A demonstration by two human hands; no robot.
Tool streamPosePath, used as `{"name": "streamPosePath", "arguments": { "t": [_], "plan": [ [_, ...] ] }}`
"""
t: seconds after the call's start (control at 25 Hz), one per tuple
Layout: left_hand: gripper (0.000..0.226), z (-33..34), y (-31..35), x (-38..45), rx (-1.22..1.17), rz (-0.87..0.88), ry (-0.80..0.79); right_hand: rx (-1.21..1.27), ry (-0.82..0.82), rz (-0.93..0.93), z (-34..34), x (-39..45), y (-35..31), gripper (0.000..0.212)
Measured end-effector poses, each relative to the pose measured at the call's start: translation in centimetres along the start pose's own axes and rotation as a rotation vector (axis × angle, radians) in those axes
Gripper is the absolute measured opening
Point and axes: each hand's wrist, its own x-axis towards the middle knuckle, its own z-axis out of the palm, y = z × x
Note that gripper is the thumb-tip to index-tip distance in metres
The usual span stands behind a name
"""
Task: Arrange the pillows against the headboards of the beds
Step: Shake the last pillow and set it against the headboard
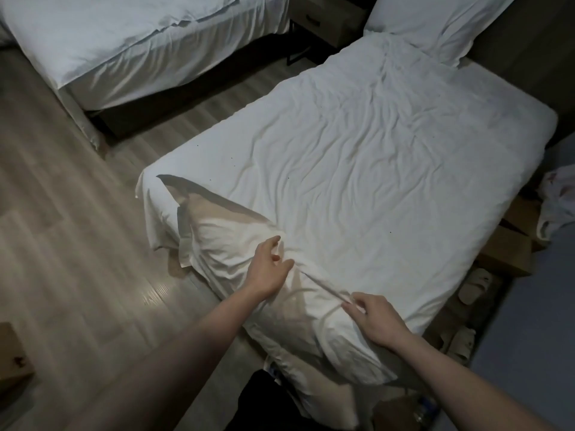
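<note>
Down on the near bed [357, 157] the white sheet is full of soft wrinkles. The floor [77, 228] is grey wood planks with a shiny spot. A second bed [124, 42] with a smooth white cover stands across the gap, and a small night stand [323, 23] sits between the two beds at the far end. One puffy white pillow [435, 23] leans up at the head of the near bed. The other pillow [249, 275] lies at the foot end, by the corner, creased and floppy. The left hand [267, 269] rests on it with a loose, open grip. The right hand [373, 318] pinches a fold of the pillow cloth in a narrow grip. Brown cardboard boxes [510, 250] and pale slippers [473, 284] sit on the floor beside the bed; I cannot tell what is in the boxes.
</note>
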Motion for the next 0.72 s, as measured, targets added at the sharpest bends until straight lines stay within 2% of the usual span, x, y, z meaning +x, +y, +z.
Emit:
{"name": "streamPosePath", "arguments": {
  "t": [0.16, 0.32, 0.44, 0.56, 0.64, 0.72],
  "plan": [
    [0.077, 1.3, -0.7, -1.0, 0.024, -0.031, 0.08, 0.191, -0.101, -0.02, -0.6, 0.6, 0.7, 0.037],
    [0.062, 2.5, 1.3, -2.0, 0.015, -0.035, 0.194, 0.479, -0.132, -0.081, -4.0, 1.2, 0.2, 0.023],
    [0.045, 5.1, 4.1, -4.7, -0.022, -0.015, 0.288, 0.832, 0.006, -0.079, -6.8, 2.3, 0.3, 0.027],
    [0.03, 10.2, 8.1, -9.2, -0.062, 0.007, 0.343, 0.977, 0.258, -0.174, -10.9, 3.4, 1.5, 0.037],
    [0.028, 14.4, 11.8, -12.7, -0.167, 0.007, 0.293, 1.041, 0.347, -0.218, -13.7, 3.2, 3.5, 0.04],
    [0.038, 17.8, 15.1, -15.6, -0.226, 0.021, 0.183, 1.025, 0.36, -0.234, -15.0, 2.4, 5.3, 0.042]
  ]
}}
